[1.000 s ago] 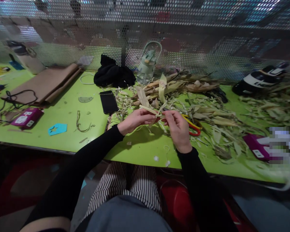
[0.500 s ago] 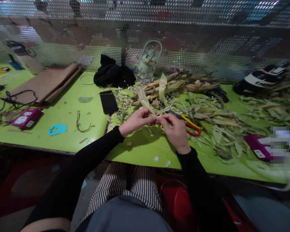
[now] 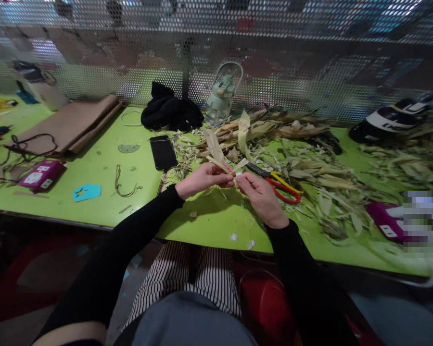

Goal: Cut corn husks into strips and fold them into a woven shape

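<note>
My left hand [image 3: 202, 179] and my right hand [image 3: 261, 197] meet above the green table [image 3: 209, 218], both pinched on a thin strip of dried corn husk [image 3: 225, 167]. The strip's pale ends stick up and out past my fingertips. Both arms wear black sleeves. Just behind my right hand lie scissors with red and yellow handles [image 3: 281, 185]. A heap of dried corn husks [image 3: 274, 129] spreads behind and to the right of my hands.
A black phone [image 3: 162, 151] lies left of the husks, with a black cloth [image 3: 171, 113] and a pale green bottle [image 3: 222, 93] behind. Brown paper [image 3: 68, 125], cables, a magenta box [image 3: 39, 175] and a blue paper shape [image 3: 86, 192] lie left. A perforated metal screen [image 3: 310, 72] backs the table.
My right hand has drawn in and turned toward the left one, so the fingertips now meet on the husk strip. The scissors behind it show more fully.
</note>
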Demonstrator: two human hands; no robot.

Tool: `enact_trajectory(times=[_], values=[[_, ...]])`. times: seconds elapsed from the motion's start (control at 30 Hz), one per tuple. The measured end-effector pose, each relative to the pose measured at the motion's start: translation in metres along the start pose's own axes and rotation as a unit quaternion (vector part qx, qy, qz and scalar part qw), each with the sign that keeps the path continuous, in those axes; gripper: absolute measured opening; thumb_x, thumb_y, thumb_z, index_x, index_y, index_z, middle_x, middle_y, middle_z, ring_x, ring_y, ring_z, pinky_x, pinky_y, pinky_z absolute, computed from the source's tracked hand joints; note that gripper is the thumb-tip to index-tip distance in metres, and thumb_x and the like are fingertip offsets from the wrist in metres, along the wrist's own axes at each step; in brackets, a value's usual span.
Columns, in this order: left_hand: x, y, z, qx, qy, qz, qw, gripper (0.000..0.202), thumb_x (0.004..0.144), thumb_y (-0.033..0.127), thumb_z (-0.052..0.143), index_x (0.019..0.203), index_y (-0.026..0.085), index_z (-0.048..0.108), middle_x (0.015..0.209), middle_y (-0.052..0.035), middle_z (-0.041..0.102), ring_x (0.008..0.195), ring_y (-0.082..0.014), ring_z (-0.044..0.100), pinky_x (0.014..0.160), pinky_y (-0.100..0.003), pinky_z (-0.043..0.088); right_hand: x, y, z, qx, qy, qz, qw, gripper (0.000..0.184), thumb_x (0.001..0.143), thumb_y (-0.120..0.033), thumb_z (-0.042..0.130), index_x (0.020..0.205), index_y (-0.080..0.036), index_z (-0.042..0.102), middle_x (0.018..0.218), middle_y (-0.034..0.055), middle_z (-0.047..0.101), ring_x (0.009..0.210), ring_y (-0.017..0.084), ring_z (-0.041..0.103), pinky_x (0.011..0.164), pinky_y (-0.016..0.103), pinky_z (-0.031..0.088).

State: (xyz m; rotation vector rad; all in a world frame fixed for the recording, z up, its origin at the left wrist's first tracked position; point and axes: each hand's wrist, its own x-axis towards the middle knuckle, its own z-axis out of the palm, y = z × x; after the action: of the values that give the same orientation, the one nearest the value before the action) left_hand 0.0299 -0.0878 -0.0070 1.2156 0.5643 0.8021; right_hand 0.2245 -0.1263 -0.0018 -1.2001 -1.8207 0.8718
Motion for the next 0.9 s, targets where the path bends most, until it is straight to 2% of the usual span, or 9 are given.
enact_trajectory(times=[0.1, 0.2, 0.37, 0.47, 0.53, 0.63, 0.73, 0.8, 0.9], values=[[-0.002, 0.003, 0.001, 0.002, 0.001, -0.018, 1.000, 0.035, 0.082, 0.037, 0.079, 0.098, 0.009, 0.068, 0.086, -0.0061, 0.073, 0.080, -0.0107, 0.068, 0.084, -0.029, 0.052, 0.001, 0.004, 0.002, -0.029, 0.054, 0.004, 0.998, 0.044, 0.093, -0.064, 0.053, 0.079, -0.022, 0.059, 0.067, -0.0018, 0.052, 0.060, 0.014, 0.045, 0.058, 0.029, 0.035], [-0.003, 0.004, 0.004, 0.003, 0.034, -0.014, 0.999, 0.026, 0.092, 0.035, 0.067, 0.097, 0.010, 0.065, 0.086, -0.0062, 0.073, 0.080, -0.0103, 0.068, 0.081, -0.027, 0.052, 0.001, 0.003, 0.008, -0.050, 0.102, -0.001, 0.994, 0.045, 0.093, -0.067, 0.050, 0.086, -0.023, 0.058, 0.067, -0.0019, 0.055, 0.058, 0.014, 0.047, 0.055, 0.029, 0.036], [-0.001, 0.000, 0.009, 0.051, 0.048, 0.009, 0.998, 0.014, 0.094, 0.024, 0.063, 0.096, 0.011, 0.059, 0.083, -0.0037, 0.071, 0.073, -0.0081, 0.065, 0.073, -0.025, 0.049, 0.000, -0.002, 0.020, -0.075, 0.124, -0.010, 0.989, 0.045, 0.095, -0.067, 0.046, 0.087, -0.023, 0.055, 0.072, 0.0023, 0.068, 0.064, 0.018, 0.062, 0.060, 0.030, 0.044], [0.000, -0.003, 0.010, 0.057, 0.034, 0.006, 0.998, 0.013, 0.096, 0.023, 0.060, 0.102, 0.013, 0.056, 0.083, -0.0034, 0.071, 0.075, -0.0088, 0.066, 0.073, -0.024, 0.048, 0.001, 0.002, 0.021, -0.040, 0.123, 0.024, 0.991, 0.046, 0.095, -0.068, 0.045, 0.087, -0.023, 0.055, 0.070, 0.0023, 0.069, 0.065, 0.019, 0.066, 0.061, 0.031, 0.046], [0.000, -0.004, 0.011, 0.061, 0.022, 0.007, 0.998, 0.013, 0.097, 0.024, 0.058, 0.105, 0.013, 0.055, 0.083, -0.0035, 0.071, 0.074, -0.0087, 0.066, 0.071, -0.023, 0.048, 0.002, 0.006, 0.020, -0.006, 0.120, 0.040, 0.992, 0.045, 0.094, -0.067, 0.049, 0.087, -0.023, 0.056, 0.069, 0.0008, 0.067, 0.061, 0.017, 0.063, 0.058, 0.030, 0.045], [-0.001, -0.005, 0.015, 0.076, 0.020, 0.017, 0.997, 0.016, 0.098, 0.028, 0.055, 0.103, 0.013, 0.054, 0.078, -0.0013, 0.067, 0.066, -0.0076, 0.061, 0.065, -0.023, 0.044, 0.002, 0.009, 0.019, -0.006, 0.138, 0.007, 0.990, 0.040, 0.092, -0.063, 0.055, 0.088, -0.022, 0.057, 0.063, -0.0034, 0.057, 0.053, 0.013, 0.051, 0.051, 0.027, 0.037], [-0.001, -0.005, 0.021, 0.109, 0.064, 0.034, 0.991, 0.015, 0.100, 0.028, 0.051, 0.092, 0.015, 0.051, 0.067, 0.0047, 0.055, 0.056, -0.0055, 0.048, 0.058, -0.022, 0.038, 0.001, 0.008, 0.020, -0.039, 0.171, -0.034, 0.984, 0.035, 0.094, -0.056, 0.055, 0.086, -0.022, 0.055, 0.060, -0.0059, 0.048, 0.050, 0.011, 0.040, 0.049, 0.027, 0.030], [-0.001, -0.006, 0.026, 0.129, 0.092, 0.061, 0.985, 0.018, 0.101, 0.025, 0.048, 0.085, 0.017, 0.048, 0.064, 0.0069, 0.045, 0.054, -0.0053, 0.040, 0.057, -0.022, 0.033, 0.000, 0.006, 0.022, -0.059, 0.193, -0.046, 0.978, 0.032, 0.096, -0.053, 0.055, 0.086, -0.022, 0.055, 0.059, -0.0062, 0.045, 0.051, 0.012, 0.039, 0.050, 0.026, 0.031], [-0.001, -0.006, 0.030, 0.157, 0.104, 0.100, 0.977, 0.019, 0.101, 0.024, 0.048, 0.082, 0.017, 0.047, 0.068, 0.0052, 0.042, 0.060, -0.0072, 0.037, 0.060, -0.024, 0.032, -0.001, 0.002, 0.022, -0.105, 0.212, -0.058, 0.970, 0.029, 0.097, -0.049, 0.053, 0.086, -0.022, 0.055, 0.059, -0.0055, 0.047, 0.051, 0.012, 0.041, 0.051, 0.026, 0.032]])
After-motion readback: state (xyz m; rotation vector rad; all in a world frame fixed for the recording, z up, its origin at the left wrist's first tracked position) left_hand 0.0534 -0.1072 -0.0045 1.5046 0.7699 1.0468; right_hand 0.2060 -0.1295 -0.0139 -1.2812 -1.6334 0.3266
